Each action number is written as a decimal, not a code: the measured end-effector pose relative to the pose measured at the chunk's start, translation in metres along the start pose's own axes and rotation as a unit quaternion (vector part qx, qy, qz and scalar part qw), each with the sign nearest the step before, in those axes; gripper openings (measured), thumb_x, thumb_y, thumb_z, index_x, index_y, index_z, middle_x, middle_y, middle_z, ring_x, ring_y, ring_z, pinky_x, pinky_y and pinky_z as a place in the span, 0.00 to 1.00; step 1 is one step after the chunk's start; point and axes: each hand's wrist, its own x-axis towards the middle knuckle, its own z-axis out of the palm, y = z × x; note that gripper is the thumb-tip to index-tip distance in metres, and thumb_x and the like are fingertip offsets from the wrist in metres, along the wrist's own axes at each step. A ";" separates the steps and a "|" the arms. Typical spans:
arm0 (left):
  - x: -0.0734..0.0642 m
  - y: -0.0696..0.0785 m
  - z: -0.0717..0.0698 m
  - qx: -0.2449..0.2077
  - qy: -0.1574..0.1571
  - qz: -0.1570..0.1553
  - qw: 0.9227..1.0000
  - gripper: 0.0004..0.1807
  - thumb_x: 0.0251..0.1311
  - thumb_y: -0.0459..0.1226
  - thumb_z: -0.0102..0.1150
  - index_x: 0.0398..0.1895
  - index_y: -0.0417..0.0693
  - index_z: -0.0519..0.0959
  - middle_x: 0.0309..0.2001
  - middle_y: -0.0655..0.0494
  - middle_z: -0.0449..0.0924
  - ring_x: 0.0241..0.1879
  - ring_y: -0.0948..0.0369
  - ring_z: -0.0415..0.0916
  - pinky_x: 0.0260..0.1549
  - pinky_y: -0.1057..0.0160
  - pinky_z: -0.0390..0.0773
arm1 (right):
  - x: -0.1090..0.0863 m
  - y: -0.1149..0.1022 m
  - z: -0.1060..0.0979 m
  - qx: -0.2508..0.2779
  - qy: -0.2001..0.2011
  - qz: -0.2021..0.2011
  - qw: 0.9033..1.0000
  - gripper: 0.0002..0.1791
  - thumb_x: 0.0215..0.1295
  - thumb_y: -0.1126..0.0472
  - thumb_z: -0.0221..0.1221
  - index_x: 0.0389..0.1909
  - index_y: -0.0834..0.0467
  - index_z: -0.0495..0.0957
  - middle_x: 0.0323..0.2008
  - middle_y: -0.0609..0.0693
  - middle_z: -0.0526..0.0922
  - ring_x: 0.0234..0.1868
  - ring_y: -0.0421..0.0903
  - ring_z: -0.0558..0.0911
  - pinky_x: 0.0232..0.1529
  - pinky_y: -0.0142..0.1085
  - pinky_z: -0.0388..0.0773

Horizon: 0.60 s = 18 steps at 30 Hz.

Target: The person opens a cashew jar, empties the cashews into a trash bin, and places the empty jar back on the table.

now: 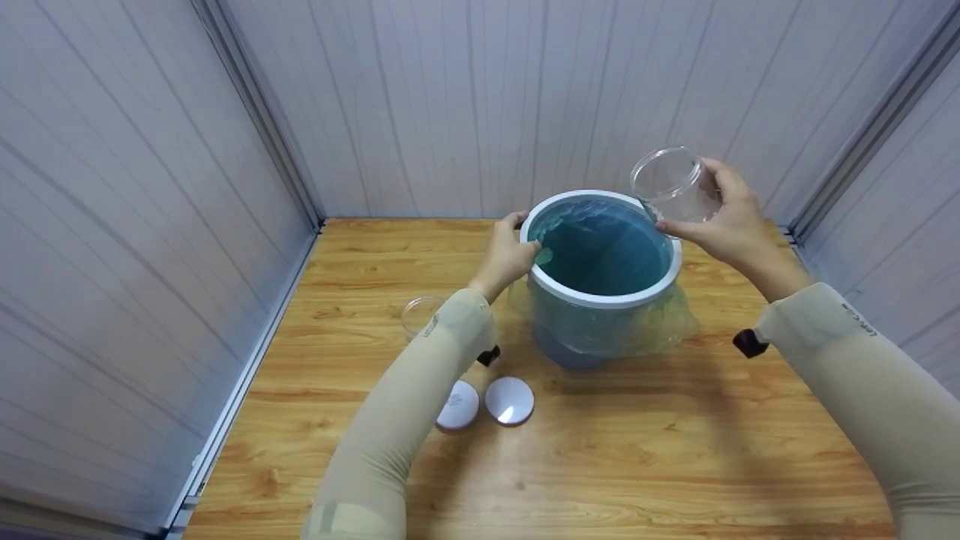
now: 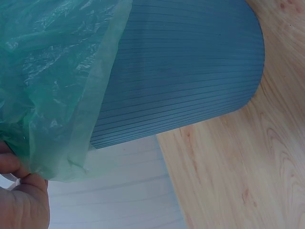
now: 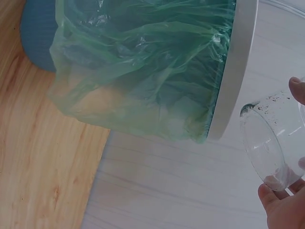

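A blue ribbed trash bin (image 1: 574,352) stands on the table, lined with a thin green bag (image 1: 637,330) folded out over its white rim (image 1: 600,301). My left hand (image 1: 508,259) grips the rim at its left side, thumb over the inside edge and fingers outside. My right hand (image 1: 739,225) holds a clear jar (image 1: 671,191) above the bin's right edge, tipped with its mouth toward the opening. In the right wrist view, small dark specks cling to the wall of the jar (image 3: 276,138). The bottom of the bin's inside is too dark to make out.
Two round white lids (image 1: 510,400) lie on the wooden table (image 1: 615,465) in front of the bin, one partly behind my left sleeve. A second clear jar (image 1: 418,311) stands left of the bin, partly covered by that arm. Pale panel walls (image 1: 450,105) enclose the table.
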 end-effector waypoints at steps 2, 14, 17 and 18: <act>-0.001 0.000 0.000 0.001 -0.001 0.003 1.000 0.34 0.71 0.24 0.58 0.80 0.35 0.66 0.75 0.39 0.72 0.76 0.48 0.71 0.77 0.51 0.73 | -0.001 0.001 0.000 0.000 0.003 0.006 1.000 0.57 0.55 0.57 0.83 0.83 0.56 0.62 0.76 0.63 0.70 0.76 0.63 0.70 0.78 0.64 0.68; -0.003 -0.001 -0.002 0.001 -0.001 0.006 1.000 0.34 0.72 0.25 0.57 0.80 0.35 0.66 0.75 0.39 0.72 0.76 0.47 0.70 0.77 0.49 0.72 | -0.006 0.012 -0.003 0.015 0.025 0.035 0.999 0.58 0.56 0.53 0.84 0.83 0.55 0.61 0.76 0.61 0.71 0.76 0.61 0.70 0.80 0.61 0.68; -0.004 -0.001 -0.003 0.001 0.000 0.004 1.000 0.34 0.72 0.25 0.57 0.81 0.35 0.65 0.75 0.39 0.72 0.76 0.47 0.70 0.77 0.48 0.72 | -0.006 0.014 -0.003 0.019 0.034 0.044 0.998 0.58 0.55 0.53 0.84 0.83 0.55 0.61 0.76 0.61 0.71 0.76 0.60 0.70 0.79 0.60 0.69; -0.004 -0.001 -0.004 0.000 0.000 0.004 1.000 0.34 0.72 0.25 0.57 0.81 0.35 0.65 0.75 0.39 0.72 0.76 0.47 0.71 0.77 0.48 0.72 | -0.006 0.015 -0.004 0.019 0.037 0.047 0.998 0.58 0.55 0.53 0.84 0.84 0.54 0.61 0.76 0.61 0.71 0.76 0.60 0.70 0.79 0.59 0.69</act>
